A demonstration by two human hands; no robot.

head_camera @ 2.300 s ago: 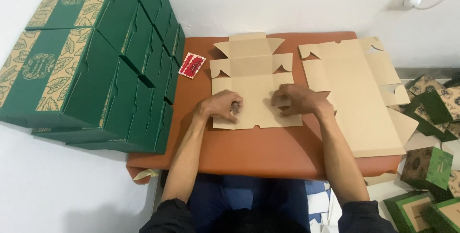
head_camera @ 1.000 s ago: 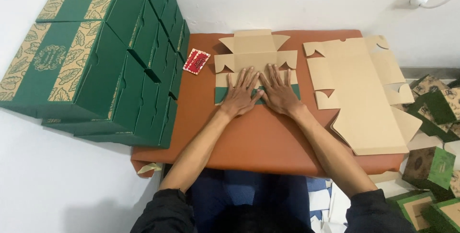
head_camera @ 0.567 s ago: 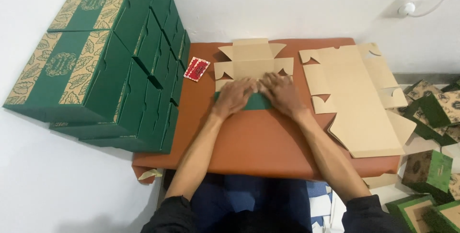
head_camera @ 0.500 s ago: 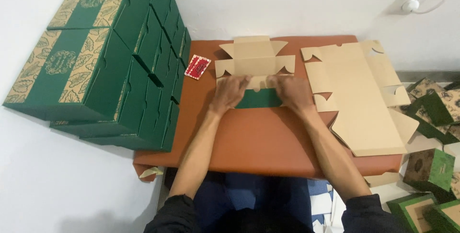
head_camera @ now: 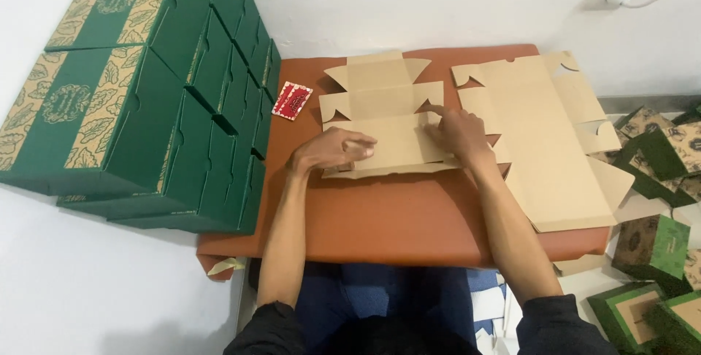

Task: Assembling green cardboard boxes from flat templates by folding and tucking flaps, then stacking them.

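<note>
Cardboard blank (head_camera: pixel 394 139) under flat hands (head_camera: pixel 332 152)

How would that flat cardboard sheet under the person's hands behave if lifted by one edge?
The flat cardboard sheet looks thin and creased, so it would probably bend along its folds. It likely weighs little. Its loose flaps would probably droop.

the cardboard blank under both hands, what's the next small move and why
Probably run both hands outward along the near edge to crease it. The near panel of the cardboard blank is folded over and lies flat, brown side up, with the left hand and right hand pressing on it. Its front edge looks slightly lifted off the brown table, so the fold seems not fully set.
</note>
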